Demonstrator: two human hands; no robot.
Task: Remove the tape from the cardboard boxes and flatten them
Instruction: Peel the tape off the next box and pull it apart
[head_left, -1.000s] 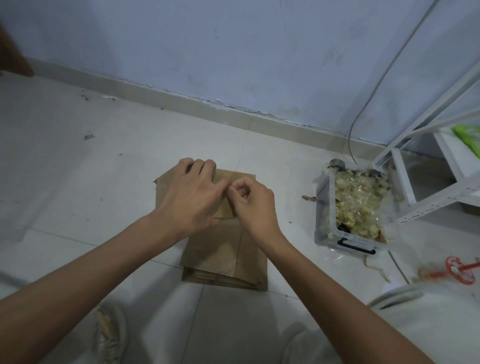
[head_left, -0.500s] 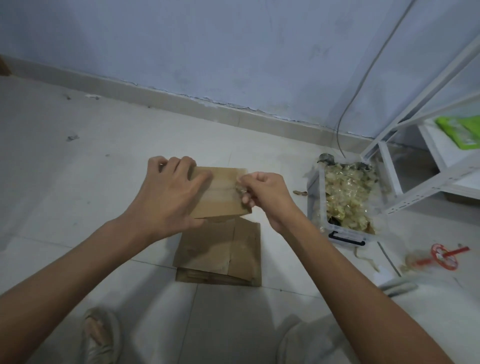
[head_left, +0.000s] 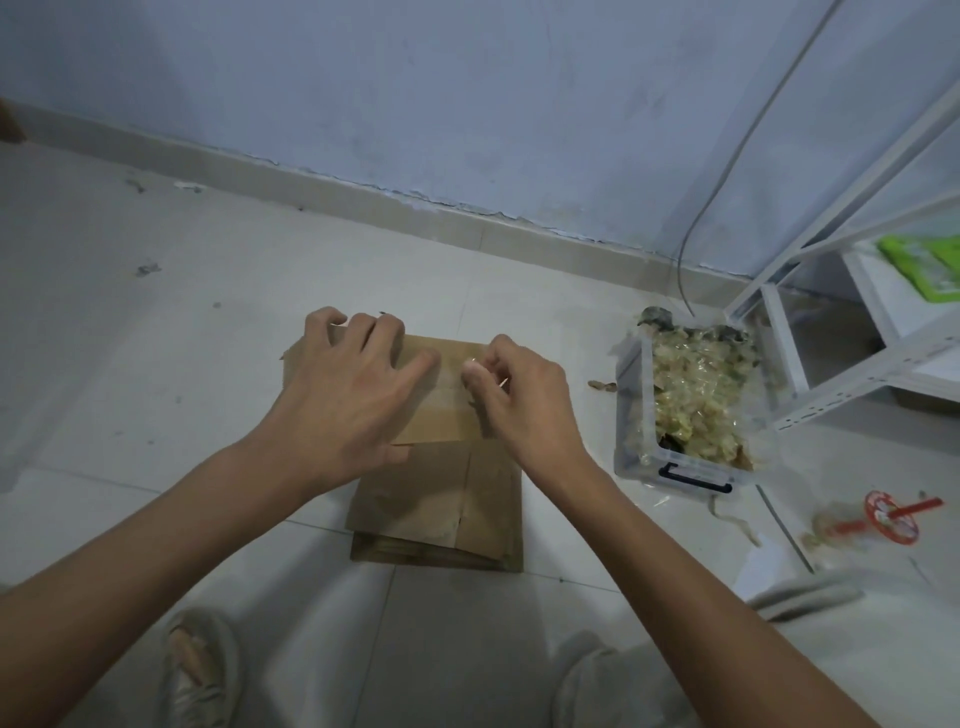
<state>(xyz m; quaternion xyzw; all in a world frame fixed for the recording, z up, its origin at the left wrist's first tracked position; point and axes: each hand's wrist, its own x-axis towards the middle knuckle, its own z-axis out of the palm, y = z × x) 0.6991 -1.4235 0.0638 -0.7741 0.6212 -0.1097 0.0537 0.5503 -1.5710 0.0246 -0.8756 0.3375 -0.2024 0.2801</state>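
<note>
A small brown cardboard box (head_left: 441, 402) is held just above a stack of flattened cardboard (head_left: 441, 512) on the tiled floor. My left hand (head_left: 348, 395) grips the box's left part, with its fingers curled over the far edge and the thumb underneath. My right hand (head_left: 519, 402) is at the box's right part. Its thumb and forefinger pinch a thin strip of clear tape (head_left: 500, 383) on the top face. The tape is barely visible against the cardboard. The box's right end is hidden behind my right hand.
A clear plastic bin (head_left: 631, 415) full of crumpled used tape stands to the right. Behind it is a white metal rack (head_left: 857, 374), with a cable (head_left: 727, 171) running down the wall. A red round item (head_left: 891, 519) lies at the right. My sandalled foot (head_left: 200, 670) is near the bottom.
My left hand has lifted the small box off the stack and holds it level. My right hand slid toward the box's right end, still pinching at the top face.
</note>
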